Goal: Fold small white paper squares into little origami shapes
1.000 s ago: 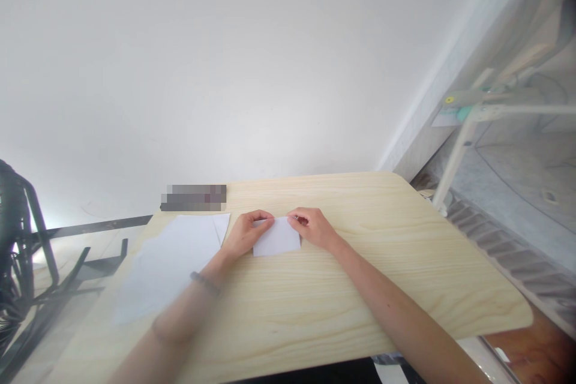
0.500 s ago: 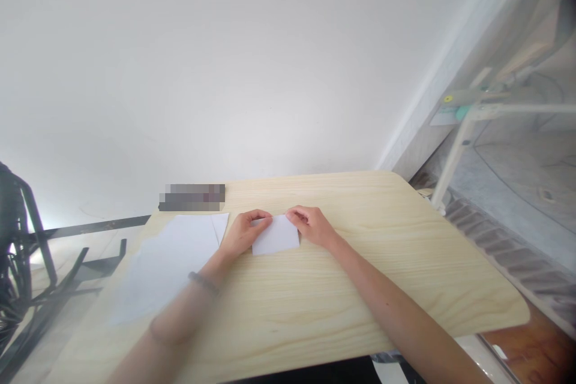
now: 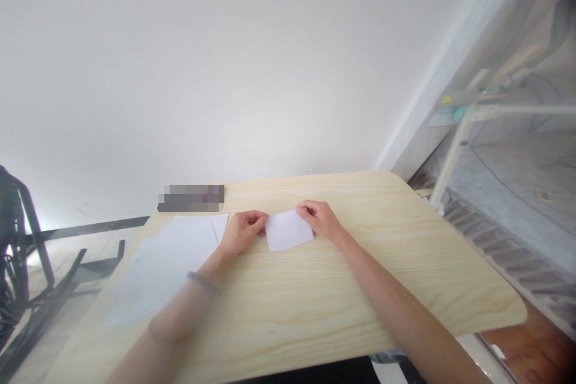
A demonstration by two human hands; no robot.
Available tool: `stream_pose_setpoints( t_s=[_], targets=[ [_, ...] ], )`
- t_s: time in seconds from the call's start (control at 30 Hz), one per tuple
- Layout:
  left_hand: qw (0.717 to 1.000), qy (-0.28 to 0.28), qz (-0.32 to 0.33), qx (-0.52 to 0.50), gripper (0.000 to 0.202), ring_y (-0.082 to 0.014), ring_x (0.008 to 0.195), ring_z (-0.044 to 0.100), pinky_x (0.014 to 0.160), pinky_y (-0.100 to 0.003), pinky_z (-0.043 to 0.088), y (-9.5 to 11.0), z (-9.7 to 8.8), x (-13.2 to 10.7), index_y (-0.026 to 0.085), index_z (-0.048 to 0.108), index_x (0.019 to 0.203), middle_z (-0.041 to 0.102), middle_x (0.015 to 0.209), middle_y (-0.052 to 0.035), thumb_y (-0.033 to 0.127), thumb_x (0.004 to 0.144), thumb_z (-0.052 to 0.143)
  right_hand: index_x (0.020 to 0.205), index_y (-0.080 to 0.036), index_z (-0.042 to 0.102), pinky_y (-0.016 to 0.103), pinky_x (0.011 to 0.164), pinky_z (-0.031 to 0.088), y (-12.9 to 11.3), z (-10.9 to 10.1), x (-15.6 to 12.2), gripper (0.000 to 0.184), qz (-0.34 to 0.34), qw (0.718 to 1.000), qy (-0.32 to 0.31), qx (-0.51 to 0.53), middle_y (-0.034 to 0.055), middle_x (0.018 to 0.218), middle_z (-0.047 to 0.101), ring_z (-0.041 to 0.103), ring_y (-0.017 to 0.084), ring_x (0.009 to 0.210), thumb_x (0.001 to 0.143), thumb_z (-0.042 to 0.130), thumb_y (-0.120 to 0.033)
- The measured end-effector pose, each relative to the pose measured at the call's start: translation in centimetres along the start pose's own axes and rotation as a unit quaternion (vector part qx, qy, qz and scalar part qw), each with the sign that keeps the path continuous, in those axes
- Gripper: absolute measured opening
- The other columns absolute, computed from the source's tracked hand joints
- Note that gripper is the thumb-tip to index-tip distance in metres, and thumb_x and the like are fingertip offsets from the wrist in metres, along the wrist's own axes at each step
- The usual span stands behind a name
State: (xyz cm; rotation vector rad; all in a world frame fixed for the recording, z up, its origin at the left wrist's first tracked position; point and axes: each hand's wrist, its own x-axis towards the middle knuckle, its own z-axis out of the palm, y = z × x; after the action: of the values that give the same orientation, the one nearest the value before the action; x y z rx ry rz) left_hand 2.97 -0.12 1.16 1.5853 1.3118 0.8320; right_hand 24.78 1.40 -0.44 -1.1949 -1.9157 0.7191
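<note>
A small white piece of paper (image 3: pixel 289 231), which looks folded, is held a little tilted over the wooden table (image 3: pixel 288 306). My right hand (image 3: pixel 320 219) pinches its upper right corner between thumb and fingers. At the upper left corner, the thumb and fingertips of my left hand (image 3: pixel 243 232) are closed on the paper's edge. Larger white sheets (image 3: pixel 173 258) lie in a loose pile left of my left hand, partly behind that forearm.
A dark, pixelated object (image 3: pixel 191 198) lies at the table's back left corner. Behind the table rises a white wall (image 3: pixel 270 72). Black metal chair frames (image 3: pixel 38 234) stand on the left, and a white metal frame (image 3: pixel 452 156) on the right.
The small paper has moved to the right and turned, its right side now higher. My right hand has shifted right and slightly up with it; my left hand now grips only its left corner.
</note>
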Motion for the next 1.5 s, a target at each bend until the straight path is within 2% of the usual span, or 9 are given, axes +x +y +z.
stream_pose_setpoints(
  t_s=[0.3, 0.53, 0.67, 0.87, 1.1, 1.3, 1.4, 1.5],
  targets=[
    [0.999, -0.012, -0.010, -0.045, 0.029, -0.0132, 0.058, 0.058, 0.060, -0.025, 0.046, 0.0, 0.0, 0.0, 0.013, 0.061, 0.076, 0.063, 0.063, -0.0028, 0.041, 0.071, 0.053, 0.073, -0.015, 0.059, 0.019, 0.049, 0.032, 0.2, 0.0, 0.1, 0.029, 0.027, 0.999, 0.028, -0.004, -0.0007, 0.060, 0.054, 0.044, 0.009, 0.053, 0.080, 0.041, -0.037],
    [0.996, -0.002, 0.014, -0.091, 0.026, -0.0128, 0.061, 0.056, 0.059, -0.024, 0.046, -0.7, 0.1, 0.1, 0.014, 0.056, 0.073, 0.059, 0.066, -0.0013, 0.040, 0.072, 0.052, 0.075, -0.016, 0.059, 0.019, 0.050, 0.033, 0.0, 0.4, -0.1, 0.029, 0.015, 1.000, 0.011, -0.002, -0.0002, 0.062, 0.055, 0.046, 0.009, 0.054, 0.080, 0.041, -0.037],
    [0.998, 0.005, 0.028, -0.050, 0.025, -0.0110, 0.059, 0.051, 0.053, -0.020, 0.040, -0.3, 0.0, -0.1, 0.014, 0.057, 0.073, 0.057, 0.065, 0.0003, 0.039, 0.072, 0.052, 0.076, -0.016, 0.059, 0.019, 0.052, 0.035, -0.9, 1.3, -0.5, 0.029, -0.002, 1.000, -0.013, 0.018, 0.0007, 0.066, 0.058, 0.048, 0.009, 0.057, 0.081, 0.040, -0.037],
    [0.999, 0.002, 0.036, 0.010, 0.031, -0.0115, 0.058, 0.049, 0.048, -0.019, 0.035, 0.2, 0.0, -0.5, 0.014, 0.059, 0.078, 0.059, 0.071, -0.0019, 0.044, 0.073, 0.050, 0.076, -0.016, 0.061, 0.019, 0.053, 0.036, -1.8, 2.1, -0.8, 0.025, -0.007, 0.999, -0.029, 0.022, 0.0004, 0.067, 0.060, 0.049, 0.009, 0.057, 0.080, 0.042, -0.032],
    [0.997, 0.025, 0.050, 0.046, 0.035, -0.0122, 0.057, 0.048, 0.048, -0.020, 0.034, 0.2, 0.0, -0.4, 0.014, 0.060, 0.077, 0.059, 0.069, -0.0023, 0.046, 0.072, 0.048, 0.074, -0.017, 0.063, 0.020, 0.055, 0.038, -0.9, 1.0, -0.2, 0.019, 0.004, 1.000, -0.030, 0.008, 0.0004, 0.067, 0.063, 0.054, 0.010, 0.059, 0.075, 0.045, -0.021],
    [0.998, 0.031, 0.030, 0.042, 0.036, -0.0130, 0.056, 0.050, 0.049, -0.021, 0.035, 0.1, -0.1, -0.4, 0.014, 0.061, 0.076, 0.061, 0.068, -0.0024, 0.047, 0.071, 0.049, 0.078, -0.016, 0.062, 0.021, 0.057, 0.043, -0.3, 0.4, -0.1, 0.023, 0.057, 0.995, -0.023, 0.080, 0.0030, 0.074, 0.065, 0.057, 0.010, 0.057, 0.078, 0.042, -0.026],
    [0.998, 0.022, 0.042, 0.041, 0.034, -0.0134, 0.060, 0.051, 0.051, -0.021, 0.036, 0.0, 0.0, -0.4, 0.014, 0.062, 0.078, 0.062, 0.072, -0.0029, 0.045, 0.072, 0.048, 0.078, -0.016, 0.062, 0.020, 0.058, 0.041, -0.9, 0.9, -0.4, 0.028, 0.032, 0.997, -0.029, 0.068, 0.0025, 0.072, 0.064, 0.057, 0.011, 0.062, 0.081, 0.039, -0.030],
    [0.997, 0.022, 0.046, 0.051, 0.034, -0.0128, 0.059, 0.050, 0.051, -0.021, 0.035, -0.1, 0.2, -0.5, 0.014, 0.062, 0.079, 0.062, 0.073, -0.0027, 0.045, 0.073, 0.048, 0.077, -0.016, 0.062, 0.020, 0.057, 0.039, -1.7, 1.5, -0.6, 0.024, -0.008, 0.999, -0.030, 0.034, 0.0018, 0.071, 0.063, 0.054, 0.011, 0.062, 0.079, 0.043, -0.030]
  ],
)
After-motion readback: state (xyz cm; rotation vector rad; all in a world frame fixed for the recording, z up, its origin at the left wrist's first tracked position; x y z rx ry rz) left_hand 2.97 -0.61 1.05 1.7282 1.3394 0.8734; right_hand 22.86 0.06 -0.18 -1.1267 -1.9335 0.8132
